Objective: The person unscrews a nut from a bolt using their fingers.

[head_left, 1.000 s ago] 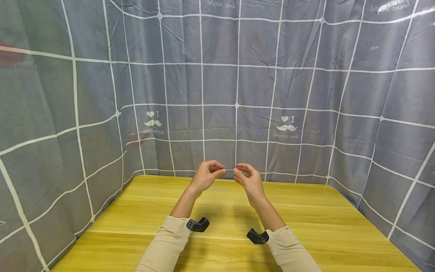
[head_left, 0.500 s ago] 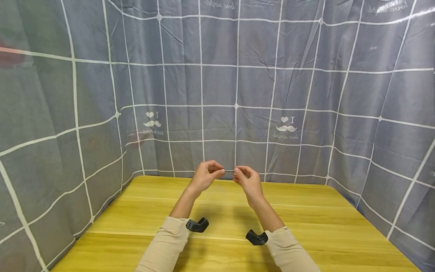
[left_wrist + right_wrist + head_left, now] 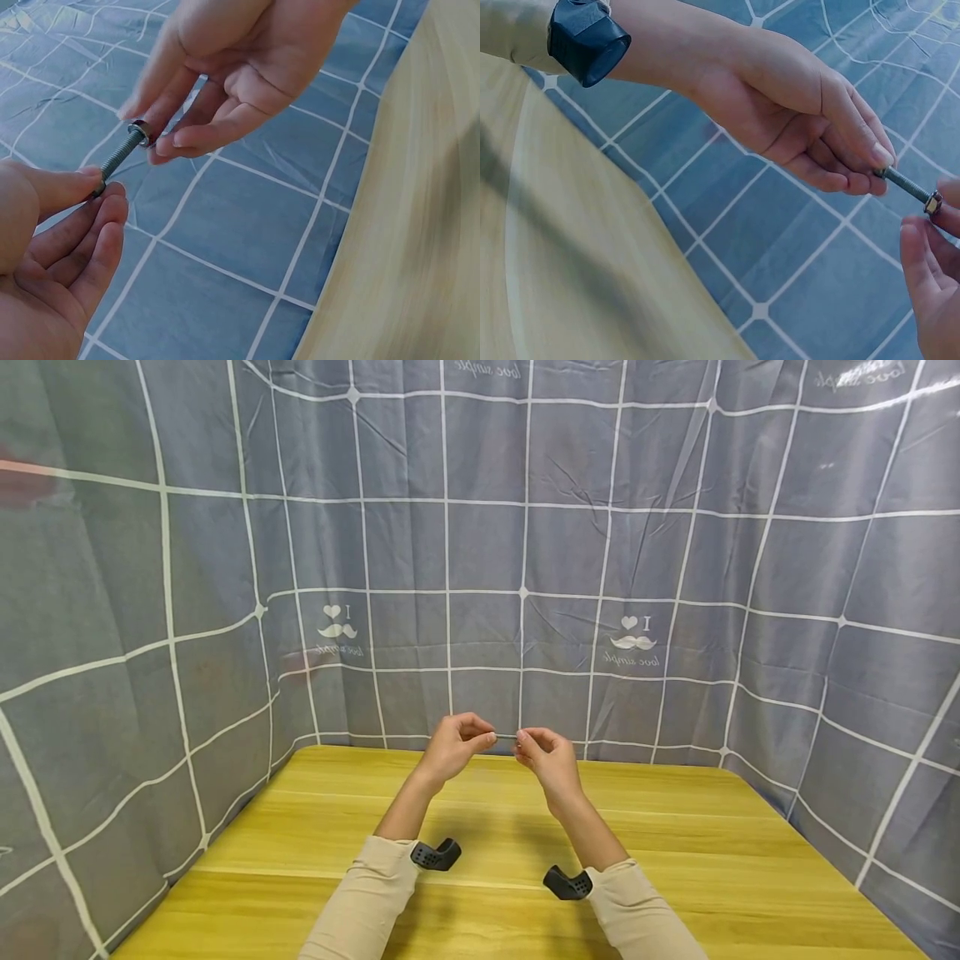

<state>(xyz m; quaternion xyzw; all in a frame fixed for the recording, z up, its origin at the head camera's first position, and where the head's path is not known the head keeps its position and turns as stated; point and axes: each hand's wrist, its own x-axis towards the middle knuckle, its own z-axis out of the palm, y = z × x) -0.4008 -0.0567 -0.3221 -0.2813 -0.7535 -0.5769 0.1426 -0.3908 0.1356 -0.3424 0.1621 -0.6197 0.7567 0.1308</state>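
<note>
A small metal bolt (image 3: 118, 156) with a threaded shank is held in the air between both hands, above the far edge of the table. My left hand (image 3: 450, 747) pinches one end between thumb and fingertips; that end is mostly hidden. At the other end sits a shiny hexagonal piece (image 3: 932, 202) with a rounded rim. My right hand (image 3: 552, 762) has its thumb and fingertips on that hexagonal end, the other fingers loosely bent. Bare thread shows between the two hands in both wrist views.
Below the hands lies a yellow wood-grain table (image 3: 480, 835). Grey curtains (image 3: 480, 543) with white grid lines surround its back and sides. Black wrist devices (image 3: 437, 855) sit at both beige sleeve cuffs.
My right hand has dropped slightly, and its thumb and index finger, more spread a second ago, have come together at the bolt's end. My left hand stays nearly still.
</note>
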